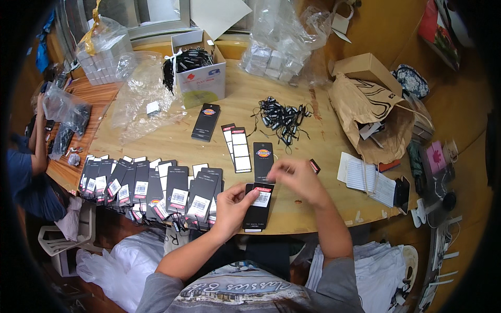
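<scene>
My left hand (235, 207) grips a black hang tag (255, 218) at the table's front edge, its thumb on a small red-topped barcode label (262, 196) lying over the tag. At the tag's top end, my right hand (298, 177) is closed in a pinch; what its fingertips hold cannot be made out. Just beyond lies another black hang tag (263, 159) with a red and blue emblem. White-panelled label cards (240, 151) lie left of it, near a stack of black tags (206, 123). Farther back sits a tangled heap of black tag strings (284, 119).
Overlapping labelled tags (177, 194) line the front edge at left. A carton of black strings (202, 78), clear plastic bags (282, 57), a brown paper bag (365, 112) and papers (365, 180) surround the work area. A person (34, 161) sits far left.
</scene>
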Demonstrator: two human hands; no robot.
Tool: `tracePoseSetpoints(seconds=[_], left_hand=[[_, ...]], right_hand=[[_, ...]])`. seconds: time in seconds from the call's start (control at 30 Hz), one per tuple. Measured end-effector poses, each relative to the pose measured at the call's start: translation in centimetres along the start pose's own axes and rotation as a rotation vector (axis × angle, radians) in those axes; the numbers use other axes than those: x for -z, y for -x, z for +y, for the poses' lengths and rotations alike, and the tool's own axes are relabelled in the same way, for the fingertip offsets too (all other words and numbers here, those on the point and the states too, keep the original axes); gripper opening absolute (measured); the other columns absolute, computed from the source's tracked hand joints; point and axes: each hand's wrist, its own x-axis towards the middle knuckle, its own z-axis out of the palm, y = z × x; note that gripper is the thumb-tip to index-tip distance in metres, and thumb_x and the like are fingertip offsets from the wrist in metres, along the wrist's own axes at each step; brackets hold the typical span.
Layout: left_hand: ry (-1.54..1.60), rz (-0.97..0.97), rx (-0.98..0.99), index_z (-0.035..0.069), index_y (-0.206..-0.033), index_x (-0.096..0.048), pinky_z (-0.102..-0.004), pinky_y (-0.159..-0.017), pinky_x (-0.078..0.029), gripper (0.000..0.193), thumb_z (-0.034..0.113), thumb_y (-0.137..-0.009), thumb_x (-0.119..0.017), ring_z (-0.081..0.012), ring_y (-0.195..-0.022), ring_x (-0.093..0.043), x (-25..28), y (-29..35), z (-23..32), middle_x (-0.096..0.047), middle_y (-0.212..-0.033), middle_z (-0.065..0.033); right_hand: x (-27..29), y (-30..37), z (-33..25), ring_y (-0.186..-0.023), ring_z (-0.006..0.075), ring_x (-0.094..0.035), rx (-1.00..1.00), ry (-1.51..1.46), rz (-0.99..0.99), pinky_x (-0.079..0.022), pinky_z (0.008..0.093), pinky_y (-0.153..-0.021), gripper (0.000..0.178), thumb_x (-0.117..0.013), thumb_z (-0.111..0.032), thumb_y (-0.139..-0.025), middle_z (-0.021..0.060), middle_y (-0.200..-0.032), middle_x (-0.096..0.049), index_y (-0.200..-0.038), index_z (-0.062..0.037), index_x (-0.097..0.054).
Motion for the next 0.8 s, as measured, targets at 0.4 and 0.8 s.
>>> tracePoseSetpoints(seconds=[0.4,0.8], left_hand=[[0.152,-0.066,0.084,-0.001,-0.079,-0.058,-0.0153,-0.048,-0.032,0.009,0.008,-0.077,-0.059,0.0000,-0.053,-0.036,0.0,2.4,2.7,-0.047,-0.060,0.0053],[0.246,-0.143,0.072,-0.003,-0.092,-0.055,-0.0169,-0.063,-0.041,0.020,0.011,-0.079,-0.056,-0.0039,-0.070,-0.052,-0.5,-0.1,5.0,-0.058,-0.083,-0.0043]], right_hand=[[4.5,-9.9,8.0,-0.083,0.0258,-0.046,0.140,0.743,0.219,-0.039,0.0338,-0.073,0.012,-0.065,-0.010,-0.058,0.0094,-0.076,-0.049,-0.069,-0.0081,-0.061],[6.9,-7.0,-1.9,-0.057,0.0082,-0.051,-0.028,-0.581,0.122,-0.041,0.0183,-0.053,0.008,-0.055,-0.009,-0.078,0.0040,-0.069,-0.056,-0.082,-0.0034,-0.051]])
